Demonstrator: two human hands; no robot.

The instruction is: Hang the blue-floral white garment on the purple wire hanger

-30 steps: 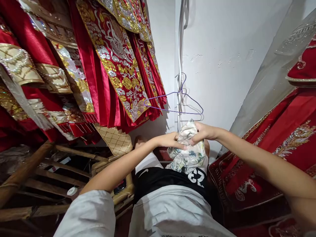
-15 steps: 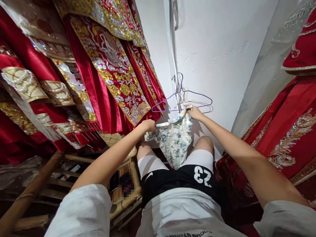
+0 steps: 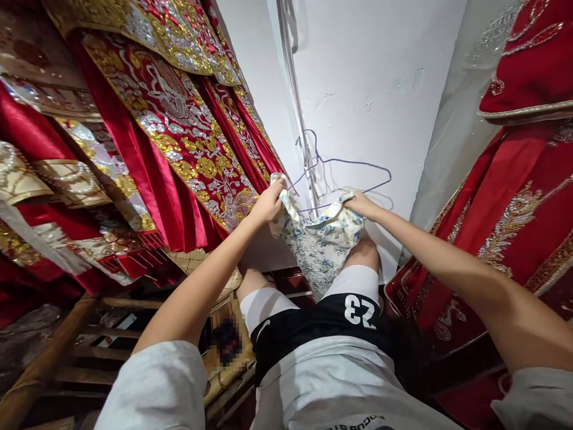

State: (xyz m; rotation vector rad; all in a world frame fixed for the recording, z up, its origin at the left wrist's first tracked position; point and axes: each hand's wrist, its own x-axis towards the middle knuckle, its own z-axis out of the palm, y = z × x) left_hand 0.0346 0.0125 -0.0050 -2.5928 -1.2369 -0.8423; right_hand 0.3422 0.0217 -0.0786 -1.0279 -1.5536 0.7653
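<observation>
A white garment with a blue floral print [image 3: 320, 254] hangs between my hands in front of my knees, its kind not clear. My left hand [image 3: 268, 203] is closed on one upper edge of it. On the opposite side, my right hand [image 3: 362, 206] pinches the other upper edge. Behind the neckline is a purple wire hanger [image 3: 353, 161], its hook up at a white pole by the wall. The hanger's left arm runs down by my left hand, and its lower bar passes partly behind the cloth.
Red costumes with gold and silver embroidery [image 3: 197, 143] hang close on the left. Another red embroidered costume [image 3: 505, 221] hangs on the right. A white pole [image 3: 293, 89] runs up the white wall [image 3: 367, 54]. Lower left stands a bamboo rack [image 3: 49, 346].
My left hand has risen, lifting its side of the garment against the hanger's left arm. The hanger now tilts down to the right, and the camera view has shifted.
</observation>
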